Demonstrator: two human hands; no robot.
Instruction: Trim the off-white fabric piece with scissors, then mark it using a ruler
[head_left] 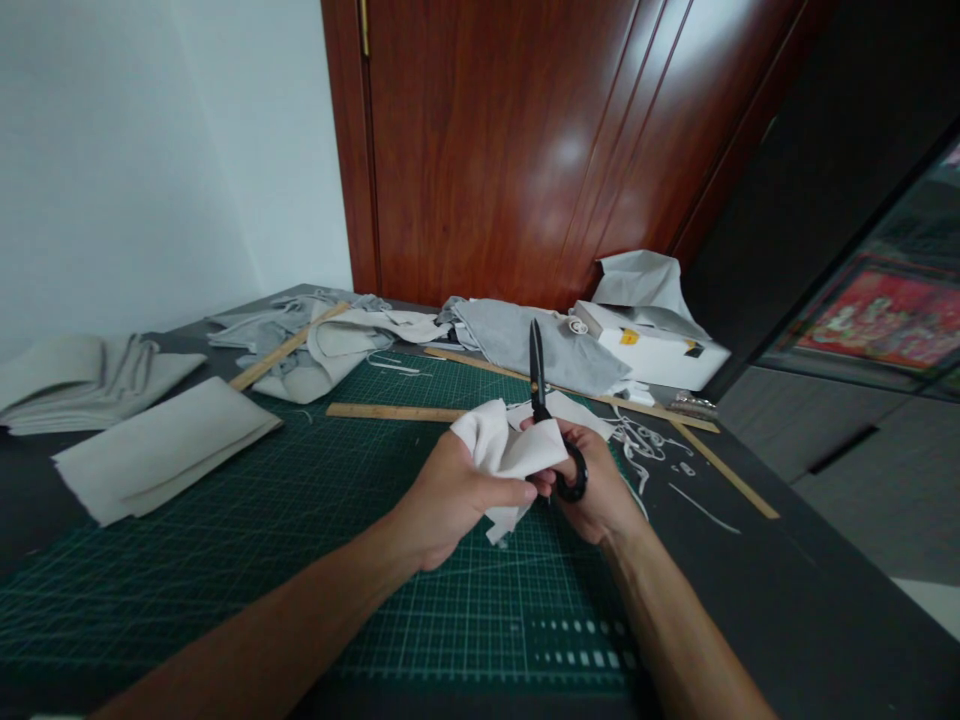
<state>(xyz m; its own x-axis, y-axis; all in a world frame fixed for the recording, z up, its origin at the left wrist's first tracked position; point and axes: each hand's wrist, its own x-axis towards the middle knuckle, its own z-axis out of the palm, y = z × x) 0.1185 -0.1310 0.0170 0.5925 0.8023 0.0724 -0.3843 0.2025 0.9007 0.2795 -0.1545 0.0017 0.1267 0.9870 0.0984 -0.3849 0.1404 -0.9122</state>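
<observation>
My left hand (450, 500) is closed around a crumpled piece of white fabric (504, 448), held just above the green cutting mat (262, 540). My right hand (596, 485) grips the black scissors (537, 385) by their handle loops. The blades point up and away from me and look closed. The fabric lies against the scissors near the handles. Both hands meet over the middle of the mat.
A wooden ruler (390, 411) lies on the mat behind the hands, and longer wooden strips (724, 468) run along the right. Folded grey fabric (161, 445) sits at the left, more cloth piles (525, 345) and a white box (652, 350) at the back. White scraps (649, 445) lie to the right.
</observation>
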